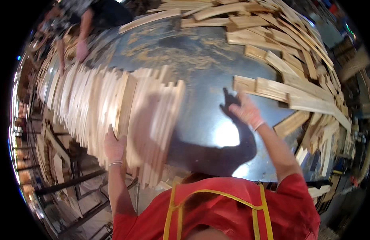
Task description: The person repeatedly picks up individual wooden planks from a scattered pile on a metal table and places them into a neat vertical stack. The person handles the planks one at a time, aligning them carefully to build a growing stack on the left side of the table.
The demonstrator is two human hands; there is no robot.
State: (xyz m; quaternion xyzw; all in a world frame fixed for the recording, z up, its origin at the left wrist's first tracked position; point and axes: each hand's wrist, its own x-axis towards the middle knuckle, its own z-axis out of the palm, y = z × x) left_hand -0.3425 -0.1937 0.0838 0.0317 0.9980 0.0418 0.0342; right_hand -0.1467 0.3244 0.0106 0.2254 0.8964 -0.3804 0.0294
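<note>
My left hand [114,147], in a pale pinkish glove, grips the near end of a wooden board [126,100]. That board lies on top of a long row of narrow wooden strips [79,98], packed side by side on the left of the table. Over the dark, shiny tabletop [201,104], my right hand [249,114] is stretched out in a similar glove, fingers apart and holding nothing. Just beyond its fingertips is the left end of a short board [245,85], which touches further boards [271,89] to its right. The right hand looks slightly blurred.
A heap of loose boards [249,36] spreads along the table's far and right sides. Sawdust [161,50] lies on the far part of the tabletop. At the far left, another person's gloved hand [81,51] is by the strips. A metal frame [73,184] stands below left.
</note>
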